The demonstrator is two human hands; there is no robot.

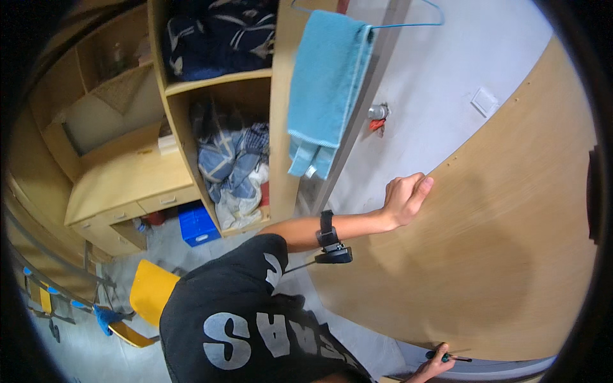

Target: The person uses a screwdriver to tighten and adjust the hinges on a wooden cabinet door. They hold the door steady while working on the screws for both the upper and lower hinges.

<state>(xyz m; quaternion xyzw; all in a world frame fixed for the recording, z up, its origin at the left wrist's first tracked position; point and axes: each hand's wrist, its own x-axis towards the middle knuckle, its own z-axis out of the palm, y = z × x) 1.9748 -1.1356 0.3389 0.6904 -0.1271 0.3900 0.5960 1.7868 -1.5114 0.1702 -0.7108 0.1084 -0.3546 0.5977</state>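
Note:
A large light-wood panel [460, 255] fills the right side of the head view. At its upper left edge is my left hand [405, 201], its fingers curled and closed on the edge; some fingertips are hidden. A black strap with a small dark device [332, 246] is around my left forearm. By the panel's lower edge, at the bottom of the view, my right hand [435, 365] is closed around a thin tool that looks like a screwdriver [461, 359]. Its handle is dark green and black, and its dark shaft points right, along the panel's edge.
A blue towel [329, 83] hangs from a wire hanger near the metal post. Open shelves hold clothes [233, 159]. A blue box [196, 223], a wooden desk [128, 175] and a yellow chair [152, 292] stand to the left. A white switch plate [485, 101] is on the wall.

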